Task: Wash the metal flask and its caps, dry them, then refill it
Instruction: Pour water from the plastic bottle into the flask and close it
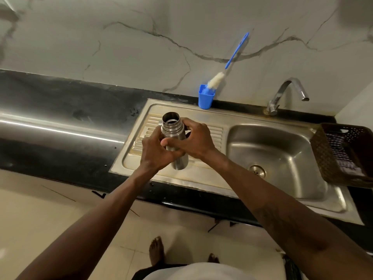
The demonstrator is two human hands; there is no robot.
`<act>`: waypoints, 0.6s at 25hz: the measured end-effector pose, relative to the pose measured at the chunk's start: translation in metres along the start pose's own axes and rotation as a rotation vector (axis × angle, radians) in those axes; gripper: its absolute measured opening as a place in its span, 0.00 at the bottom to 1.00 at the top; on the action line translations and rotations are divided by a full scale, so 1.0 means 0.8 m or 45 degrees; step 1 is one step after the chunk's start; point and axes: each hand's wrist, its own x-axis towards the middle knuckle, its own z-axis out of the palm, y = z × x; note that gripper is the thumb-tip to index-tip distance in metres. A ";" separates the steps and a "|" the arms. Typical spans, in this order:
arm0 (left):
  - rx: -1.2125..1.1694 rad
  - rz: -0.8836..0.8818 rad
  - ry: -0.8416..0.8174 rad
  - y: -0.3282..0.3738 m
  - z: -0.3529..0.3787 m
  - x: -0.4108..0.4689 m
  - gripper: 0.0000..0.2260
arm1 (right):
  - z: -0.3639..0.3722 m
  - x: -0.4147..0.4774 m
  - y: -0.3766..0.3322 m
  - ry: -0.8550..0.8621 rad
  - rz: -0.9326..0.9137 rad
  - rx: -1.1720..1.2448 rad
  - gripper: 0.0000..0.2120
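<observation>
The black counter (50,110) stretches wide on the left, giving room to swing that way. The left hand (154,151) curls round the body of the metal flask (171,128), held uncapped and mouth up above the ribbed drainboard (210,130). The right hand (194,142) wraps it from the other side. No caps show. Washing seems barely begun: the bottle brush (217,78) stands in its blue cup (205,99) and no water falls from the tap (290,91) into the basin (282,154). A brown basket (343,152) crowds the basin's right rim
</observation>
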 end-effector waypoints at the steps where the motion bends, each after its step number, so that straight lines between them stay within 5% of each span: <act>1: 0.005 -0.001 -0.003 -0.013 -0.012 0.003 0.33 | 0.012 0.010 -0.001 -0.027 -0.003 0.064 0.30; 4: 0.021 -0.007 -0.032 -0.055 -0.052 0.020 0.35 | 0.053 0.038 0.000 0.008 0.042 0.274 0.21; 8: 0.034 0.048 -0.060 -0.098 -0.089 0.049 0.37 | 0.117 0.071 0.031 0.129 0.268 -0.003 0.08; 15: -0.024 0.102 -0.150 -0.147 -0.115 0.084 0.36 | 0.183 0.085 0.088 -0.481 0.380 -0.540 0.35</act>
